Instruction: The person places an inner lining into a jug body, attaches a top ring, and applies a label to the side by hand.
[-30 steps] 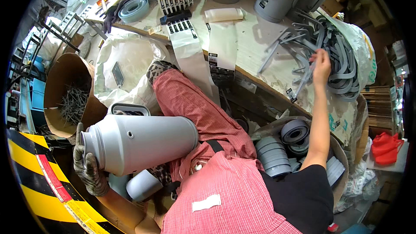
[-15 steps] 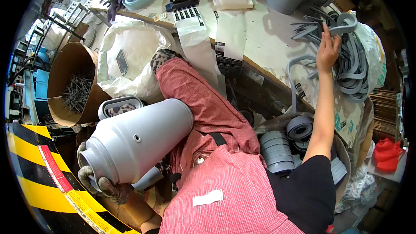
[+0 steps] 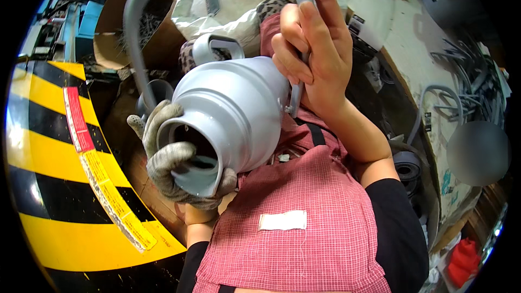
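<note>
A grey jug body (image 3: 241,114) lies tilted across my lap, its open mouth toward me. My left hand (image 3: 168,165), in a grey knitted glove, grips the neck, with fingers hooked inside the rim. In my bare right hand (image 3: 325,57) is a large curved grey bail handle (image 3: 132,32), held near one end. That end hangs against the side of the jug at a small fitting; whether it is fastened there I cannot tell. The handle's other end runs down on the far left side of the jug. A smaller grey loop handle (image 3: 202,50) juts from behind the body.
A yellow-and-black striped panel (image 3: 54,195) stands close on the left. Beyond the jug are a cardboard drum (image 3: 106,38) of nails and a white plastic bag (image 3: 244,2). The bench (image 3: 401,43) on the right bears a pile of grey handles (image 3: 472,78). Grey rings (image 3: 407,165) sit below it.
My right hand has come back from the pile on the bench with a bail handle and brought it to the jug. The jug has turned, its mouth now facing me; my left hand still grips its neck.
</note>
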`<action>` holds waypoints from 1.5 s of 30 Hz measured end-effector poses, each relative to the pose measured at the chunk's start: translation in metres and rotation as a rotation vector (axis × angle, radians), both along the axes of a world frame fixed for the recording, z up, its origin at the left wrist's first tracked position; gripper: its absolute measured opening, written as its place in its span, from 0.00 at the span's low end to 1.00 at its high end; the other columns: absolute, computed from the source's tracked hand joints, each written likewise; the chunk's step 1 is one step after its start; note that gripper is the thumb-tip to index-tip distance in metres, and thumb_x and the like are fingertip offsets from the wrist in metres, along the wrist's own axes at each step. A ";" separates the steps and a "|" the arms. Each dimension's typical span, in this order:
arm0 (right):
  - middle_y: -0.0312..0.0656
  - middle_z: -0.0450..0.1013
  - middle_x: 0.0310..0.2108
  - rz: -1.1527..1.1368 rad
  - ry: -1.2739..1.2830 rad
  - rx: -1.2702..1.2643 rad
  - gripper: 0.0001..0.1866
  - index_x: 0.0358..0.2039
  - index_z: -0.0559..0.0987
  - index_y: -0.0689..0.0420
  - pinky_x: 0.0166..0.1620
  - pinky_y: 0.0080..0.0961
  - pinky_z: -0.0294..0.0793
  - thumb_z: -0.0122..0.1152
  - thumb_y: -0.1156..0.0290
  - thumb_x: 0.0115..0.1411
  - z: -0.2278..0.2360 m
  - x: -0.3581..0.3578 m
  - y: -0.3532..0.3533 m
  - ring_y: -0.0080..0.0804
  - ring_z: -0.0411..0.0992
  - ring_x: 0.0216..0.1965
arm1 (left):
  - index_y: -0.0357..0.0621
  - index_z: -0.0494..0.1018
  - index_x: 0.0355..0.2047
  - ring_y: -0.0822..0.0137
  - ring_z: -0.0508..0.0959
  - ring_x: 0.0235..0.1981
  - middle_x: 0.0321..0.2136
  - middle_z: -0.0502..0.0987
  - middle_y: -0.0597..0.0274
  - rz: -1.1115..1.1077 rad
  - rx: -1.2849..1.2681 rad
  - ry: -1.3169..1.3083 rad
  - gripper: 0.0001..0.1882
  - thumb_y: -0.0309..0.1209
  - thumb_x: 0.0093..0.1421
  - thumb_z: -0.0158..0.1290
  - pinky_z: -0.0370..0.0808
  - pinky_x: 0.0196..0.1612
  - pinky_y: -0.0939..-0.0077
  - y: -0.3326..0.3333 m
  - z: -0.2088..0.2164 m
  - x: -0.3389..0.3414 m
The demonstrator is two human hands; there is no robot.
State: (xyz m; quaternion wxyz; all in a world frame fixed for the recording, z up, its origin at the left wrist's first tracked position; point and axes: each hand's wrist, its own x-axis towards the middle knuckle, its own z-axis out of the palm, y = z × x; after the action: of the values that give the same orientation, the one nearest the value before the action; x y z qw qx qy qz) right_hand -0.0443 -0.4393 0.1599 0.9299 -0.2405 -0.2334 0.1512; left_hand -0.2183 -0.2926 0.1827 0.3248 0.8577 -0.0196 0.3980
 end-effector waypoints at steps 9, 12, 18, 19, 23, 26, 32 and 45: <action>0.29 0.56 0.20 -0.128 0.028 -0.109 0.27 0.72 0.55 0.50 0.16 0.14 0.51 0.45 0.66 0.75 0.000 0.003 0.017 0.14 0.51 0.13 | 0.56 0.66 0.44 0.46 0.73 0.56 0.51 0.74 0.43 -0.090 0.070 -0.053 0.32 0.60 0.50 0.64 0.55 0.69 0.46 0.013 -0.006 0.008; 0.29 0.56 0.23 0.029 0.101 -0.219 0.25 0.71 0.58 0.52 0.17 0.13 0.53 0.45 0.67 0.75 -0.010 0.001 0.016 0.12 0.52 0.14 | 0.62 0.71 0.49 0.50 0.72 0.58 0.53 0.74 0.55 -0.072 0.039 0.006 0.30 0.58 0.52 0.66 0.64 0.65 0.51 0.003 0.000 0.002; 0.30 0.60 0.25 0.171 0.126 -0.353 0.24 0.69 0.61 0.55 0.17 0.13 0.53 0.46 0.69 0.74 -0.011 -0.007 -0.003 0.11 0.53 0.13 | 0.44 0.61 0.65 0.57 0.72 0.57 0.52 0.74 0.52 0.262 -1.131 0.167 0.37 0.54 0.63 0.55 0.75 0.57 0.60 0.012 -0.007 0.007; 0.30 0.59 0.25 0.167 0.085 -0.327 0.25 0.71 0.59 0.56 0.17 0.12 0.51 0.44 0.69 0.75 -0.011 -0.009 -0.006 0.11 0.53 0.14 | 0.40 0.58 0.68 0.59 0.73 0.57 0.52 0.75 0.50 0.322 -1.081 0.169 0.40 0.53 0.66 0.52 0.77 0.55 0.63 0.019 -0.011 0.010; 0.30 0.59 0.26 0.235 0.041 -0.467 0.27 0.72 0.55 0.56 0.20 0.11 0.53 0.41 0.65 0.76 -0.016 -0.023 -0.021 0.12 0.52 0.15 | 0.33 0.70 0.58 0.79 0.71 0.25 0.29 0.76 0.67 -0.233 -1.220 0.567 0.32 0.36 0.54 0.61 0.67 0.29 0.86 0.039 -0.015 0.015; 0.40 0.66 0.34 0.085 -0.202 -0.632 0.37 0.75 0.45 0.52 0.41 0.24 0.68 0.47 0.58 0.73 -0.023 -0.036 -0.025 0.25 0.65 0.33 | 0.36 0.75 0.48 0.81 0.69 0.21 0.23 0.73 0.72 -0.382 -1.338 0.500 0.27 0.40 0.53 0.63 0.64 0.27 0.87 0.039 -0.021 0.011; 0.40 0.66 0.36 0.033 -0.127 -0.816 0.38 0.75 0.45 0.49 0.50 0.28 0.66 0.48 0.59 0.71 -0.018 -0.049 -0.025 0.27 0.66 0.39 | 0.41 0.76 0.49 0.81 0.71 0.27 0.31 0.79 0.69 -0.478 -1.380 0.519 0.20 0.38 0.60 0.60 0.69 0.32 0.86 0.050 -0.032 0.018; 0.41 0.66 0.44 0.010 -0.654 -0.301 0.44 0.71 0.57 0.49 0.52 0.40 0.66 0.45 0.31 0.64 -0.029 -0.025 -0.012 0.37 0.64 0.47 | 0.36 0.72 0.52 0.59 0.83 0.39 0.35 0.83 0.53 -0.800 -0.600 0.027 0.18 0.27 0.62 0.55 0.79 0.46 0.67 0.058 -0.048 0.007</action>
State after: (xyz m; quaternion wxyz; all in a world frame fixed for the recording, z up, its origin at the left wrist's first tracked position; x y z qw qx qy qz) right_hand -0.0696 -0.4514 0.1309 0.7595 -0.4093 -0.4949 0.1033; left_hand -0.2116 -0.2348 0.1343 0.6845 0.6570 -0.2277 0.2191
